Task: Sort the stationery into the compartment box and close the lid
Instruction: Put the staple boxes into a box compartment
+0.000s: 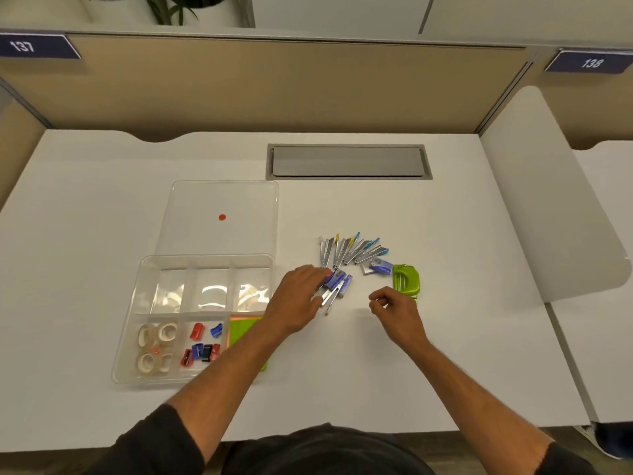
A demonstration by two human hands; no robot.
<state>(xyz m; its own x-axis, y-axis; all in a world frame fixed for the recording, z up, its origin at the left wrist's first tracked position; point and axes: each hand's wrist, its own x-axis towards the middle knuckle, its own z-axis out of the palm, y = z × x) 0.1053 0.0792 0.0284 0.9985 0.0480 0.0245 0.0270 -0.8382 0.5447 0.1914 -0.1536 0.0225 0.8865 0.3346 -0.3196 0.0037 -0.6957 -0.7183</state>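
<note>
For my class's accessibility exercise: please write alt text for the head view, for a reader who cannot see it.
A person's left hand touches a cluster of small staplers on a white desk, while the right hand hovers, loosely curled, near a green hole punch. Left of the hands sits a clear compartment box, lid open, holding tape rolls and sharpeners.

A white desk [102, 200] is sitting inside tan partition walls [274, 90], with a grey cable-access flap [347, 161] lying closed near its far edge. Two blue number signs are hanging on the partition tops, reading 137 [34, 46] at the far left corner and 138 [591, 62] at the far right. Green plant leaves [171, 10] are showing beyond the wall.
</note>
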